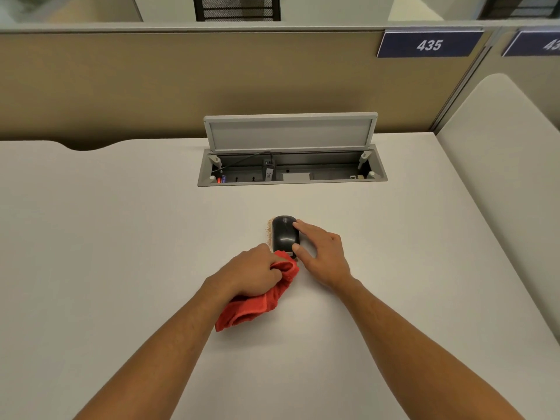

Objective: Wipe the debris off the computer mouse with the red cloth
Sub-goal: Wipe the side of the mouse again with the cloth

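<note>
A black computer mouse [284, 234] lies on the white desk [121, 237], with brownish debris [268, 231] scattered on the desk along its left side. My right hand [322, 253] rests against the mouse's right side, forefinger and thumb touching it. My left hand [254, 271] is closed on a bunched red cloth [260, 301]. The cloth's front tip touches the near left end of the mouse and its tail trails back under my wrist.
An open cable box [292, 168] with a raised grey lid [290, 131] sits in the desk behind the mouse, holding a plug and cables. A tan partition [151, 86] with a "435" sign [429, 45] closes the back. A white divider [500, 162] stands at right.
</note>
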A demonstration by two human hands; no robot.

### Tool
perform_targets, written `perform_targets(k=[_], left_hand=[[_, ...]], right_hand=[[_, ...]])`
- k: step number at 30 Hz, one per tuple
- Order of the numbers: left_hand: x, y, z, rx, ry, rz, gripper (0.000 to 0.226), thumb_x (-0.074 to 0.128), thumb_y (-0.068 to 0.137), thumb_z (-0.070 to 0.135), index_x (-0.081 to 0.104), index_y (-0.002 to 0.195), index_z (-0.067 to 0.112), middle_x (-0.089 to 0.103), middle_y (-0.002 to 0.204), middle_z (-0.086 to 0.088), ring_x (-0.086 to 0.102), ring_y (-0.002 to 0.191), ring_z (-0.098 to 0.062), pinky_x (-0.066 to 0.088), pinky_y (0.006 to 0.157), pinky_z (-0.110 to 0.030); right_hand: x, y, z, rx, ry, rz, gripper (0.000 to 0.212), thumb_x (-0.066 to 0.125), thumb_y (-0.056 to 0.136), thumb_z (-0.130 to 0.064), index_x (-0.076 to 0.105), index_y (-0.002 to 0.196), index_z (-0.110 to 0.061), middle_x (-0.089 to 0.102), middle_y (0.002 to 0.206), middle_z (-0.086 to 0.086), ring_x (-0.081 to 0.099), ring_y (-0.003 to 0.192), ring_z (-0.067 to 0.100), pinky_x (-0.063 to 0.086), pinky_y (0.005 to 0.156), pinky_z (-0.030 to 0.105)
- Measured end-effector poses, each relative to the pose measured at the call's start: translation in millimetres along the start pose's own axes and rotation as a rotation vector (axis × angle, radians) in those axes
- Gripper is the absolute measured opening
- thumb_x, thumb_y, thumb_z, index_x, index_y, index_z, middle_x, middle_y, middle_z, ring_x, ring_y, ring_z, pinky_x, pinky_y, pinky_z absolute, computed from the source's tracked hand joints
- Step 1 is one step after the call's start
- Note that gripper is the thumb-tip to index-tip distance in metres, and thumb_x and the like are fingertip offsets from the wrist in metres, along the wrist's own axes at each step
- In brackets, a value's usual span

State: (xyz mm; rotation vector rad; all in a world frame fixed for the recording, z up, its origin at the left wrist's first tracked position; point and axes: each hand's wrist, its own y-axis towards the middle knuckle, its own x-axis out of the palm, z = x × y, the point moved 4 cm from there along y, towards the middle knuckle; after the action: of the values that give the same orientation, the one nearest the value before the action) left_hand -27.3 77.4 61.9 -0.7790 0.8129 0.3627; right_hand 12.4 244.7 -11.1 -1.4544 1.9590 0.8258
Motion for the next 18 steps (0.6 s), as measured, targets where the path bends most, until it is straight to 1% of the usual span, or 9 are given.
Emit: perform_targets(k=[2,4,6,7,10,12,14,15,18], left_hand=[[-0.9,1.4,-6.2,-0.054,-0.002,0.032,0.023,0.046,0.093,0.027,0.054,0.074,0.017,0.050,0.092,-0.001,0.055,0.075,-0.020,0.044,0.065,-0.035],[-5.0,0.5,-12.5,-0.099,-0.013,0.070,0.029,0.045,0.095,0.027,0.051,0.068,0.018,0.051,0.086,0.000,0.053,0.068,-0.017,0.037,0.058,-0.030],[-12.4,-2.5,-17.1,-0.118,-0.066,0.110,0.031,0.047,0.096,0.026,0.049,0.065,0.020,0.053,0.080,-0.001,0.051,0.063,-0.015,0.034,0.055,-0.026],[-17.2,-4.6,-18.3,-0.114,-0.096,0.129,0.030,0.048,0.096,0.025,0.049,0.066,0.021,0.054,0.080,-0.001,0.052,0.063,-0.015,0.034,0.055,-0.026],[-30.9,-10.3,-17.9,-0.074,-0.154,0.176,0.023,0.050,0.095,0.025,0.055,0.073,0.024,0.056,0.090,-0.001,0.058,0.074,-0.018,0.043,0.061,-0.029],[-34.5,-11.6,-15.4,-0.040,-0.181,0.192,0.017,0.050,0.096,0.025,0.059,0.082,0.023,0.056,0.095,0.000,0.059,0.081,-0.019,0.049,0.071,-0.033],[-31.8,-9.9,-12.2,-0.016,-0.206,0.177,0.014,0.051,0.095,0.026,0.062,0.090,0.019,0.056,0.099,0.000,0.059,0.086,-0.019,0.051,0.079,-0.038],[-28.5,-8.1,-10.3,-0.008,-0.219,0.158,0.014,0.051,0.095,0.026,0.061,0.093,0.018,0.055,0.100,0.001,0.059,0.088,-0.019,0.051,0.081,-0.039],[-17.7,-3.1,-8.3,-0.021,-0.228,0.112,0.014,0.050,0.096,0.025,0.059,0.087,0.020,0.056,0.100,-0.001,0.059,0.088,-0.021,0.049,0.079,-0.036]], right_hand=[[0.3,0.3,0.8,0.006,0.001,0.003,0.051,0.047,0.090,-0.049,0.045,0.140,-0.039,0.048,0.144,-0.017,0.038,0.131,-0.002,0.015,0.102,0.015],[0.6,0.3,1.4,0.006,-0.002,0.002,0.051,0.047,0.090,-0.049,0.044,0.140,-0.039,0.048,0.144,-0.016,0.038,0.131,-0.001,0.014,0.102,0.014],[0.9,0.2,1.2,0.001,-0.005,-0.004,0.052,0.046,0.090,-0.050,0.043,0.140,-0.039,0.048,0.144,-0.016,0.038,0.131,0.000,0.014,0.102,0.015],[0.9,0.1,1.0,0.000,-0.005,-0.005,0.052,0.045,0.090,-0.051,0.043,0.140,-0.039,0.048,0.145,-0.016,0.038,0.131,0.000,0.014,0.102,0.015],[1.0,-0.1,1.2,0.000,-0.001,-0.001,0.053,0.044,0.089,-0.052,0.044,0.140,-0.039,0.048,0.144,-0.016,0.038,0.131,0.000,0.013,0.102,0.014],[1.2,0.1,1.5,0.001,-0.002,-0.001,0.052,0.045,0.089,-0.051,0.044,0.140,-0.039,0.048,0.144,-0.016,0.038,0.132,0.000,0.012,0.102,0.012],[1.6,0.3,1.7,0.002,-0.004,-0.001,0.051,0.047,0.091,-0.049,0.044,0.140,-0.039,0.048,0.145,-0.016,0.038,0.132,0.000,0.012,0.102,0.013],[1.5,0.5,1.8,0.003,-0.003,0.000,0.050,0.049,0.091,-0.049,0.044,0.140,-0.039,0.047,0.145,-0.017,0.039,0.132,0.000,0.013,0.102,0.013],[0.5,0.2,1.4,0.005,0.002,0.005,0.049,0.050,0.092,-0.049,0.045,0.140,-0.039,0.047,0.144,-0.018,0.038,0.132,-0.002,0.014,0.103,0.013]])
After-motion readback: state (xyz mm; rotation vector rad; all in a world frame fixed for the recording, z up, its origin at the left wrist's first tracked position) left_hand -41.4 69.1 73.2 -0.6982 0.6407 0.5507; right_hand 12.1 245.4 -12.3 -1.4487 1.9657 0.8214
